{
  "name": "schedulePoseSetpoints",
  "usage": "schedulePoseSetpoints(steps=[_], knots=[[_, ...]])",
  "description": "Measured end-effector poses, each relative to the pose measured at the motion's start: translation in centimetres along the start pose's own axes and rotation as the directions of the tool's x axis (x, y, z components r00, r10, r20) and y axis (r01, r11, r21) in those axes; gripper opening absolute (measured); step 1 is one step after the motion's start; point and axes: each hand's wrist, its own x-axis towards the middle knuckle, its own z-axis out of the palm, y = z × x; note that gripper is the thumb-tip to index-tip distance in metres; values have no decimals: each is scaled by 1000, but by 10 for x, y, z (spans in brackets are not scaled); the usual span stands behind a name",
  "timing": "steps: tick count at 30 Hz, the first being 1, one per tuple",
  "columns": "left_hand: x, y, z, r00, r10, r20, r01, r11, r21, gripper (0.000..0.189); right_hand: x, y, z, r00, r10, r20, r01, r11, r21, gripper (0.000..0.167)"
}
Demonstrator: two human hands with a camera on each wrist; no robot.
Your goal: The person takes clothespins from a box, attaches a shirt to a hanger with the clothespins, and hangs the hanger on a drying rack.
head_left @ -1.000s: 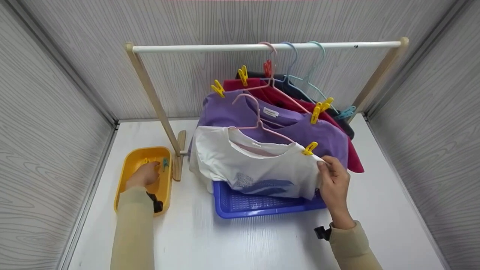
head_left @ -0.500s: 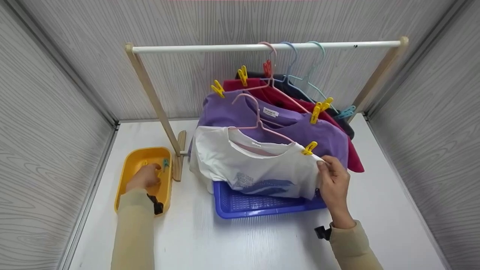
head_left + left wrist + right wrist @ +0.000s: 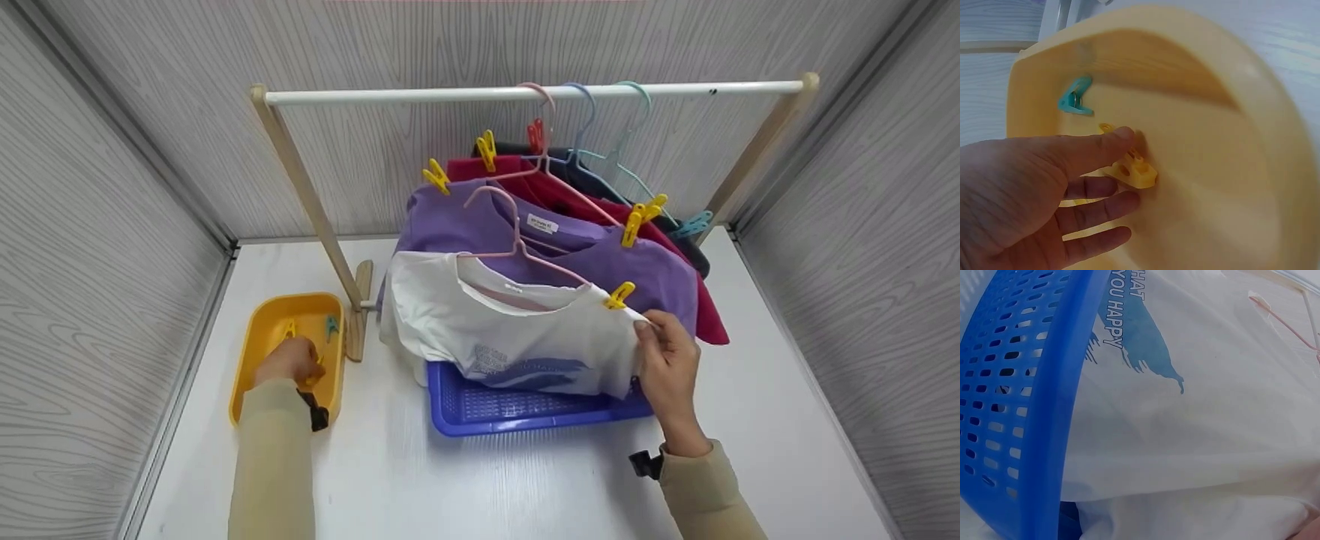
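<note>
My left hand (image 3: 287,361) is down in the orange-yellow tray (image 3: 255,322). In the left wrist view its thumb and forefinger pinch a yellow clothespin (image 3: 1140,173), the other fingers spread below. A teal clothespin (image 3: 1077,97) lies farther along the tray floor, and another yellow clothespin (image 3: 291,328) is beside the hand. My right hand (image 3: 670,367) grips the sleeve side of a white T-shirt (image 3: 525,330) between thumb and fingers. A pink hanger (image 3: 517,232) sits inside the shirt's neck, with a yellow clothespin (image 3: 619,296) on the shoulder near my right hand.
Under the T-shirt stands a blue perforated basket (image 3: 525,416). Behind it, a purple shirt (image 3: 450,217), a crimson garment (image 3: 709,315) and a dark one hang by clipped hangers from the white rod (image 3: 412,96). A wooden rack foot (image 3: 358,322) stands beside the tray.
My left hand has drawn slightly toward me within the tray, fingers now more curled, uncovering the yellow clothespin behind it. The right hand and T-shirt have stayed put.
</note>
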Motion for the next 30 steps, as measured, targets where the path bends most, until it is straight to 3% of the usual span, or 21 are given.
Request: schedulePoseSetpoints(steps=[10,15,22,25,30], knots=[[4,2,-2,998,-43,-36,47,992,113,23,0,0,0,1000,-2,-2,2,1000,9,4],[1,9,-9,998,-47,-42,51,994,99,20,0,1,-1,1000,-9,-3,9,1000,18,5],[-5,16,-25,992,3,-128,0,1000,25,24,0,3,-2,1000,-20,5,20,999,29,5],[-9,19,-31,978,52,-200,-51,999,11,33,0,3,-3,1000,4,6,-4,1000,31,5],[-19,26,-41,936,81,-343,-101,994,-41,43,1,3,-5,999,51,15,-51,998,47,5]])
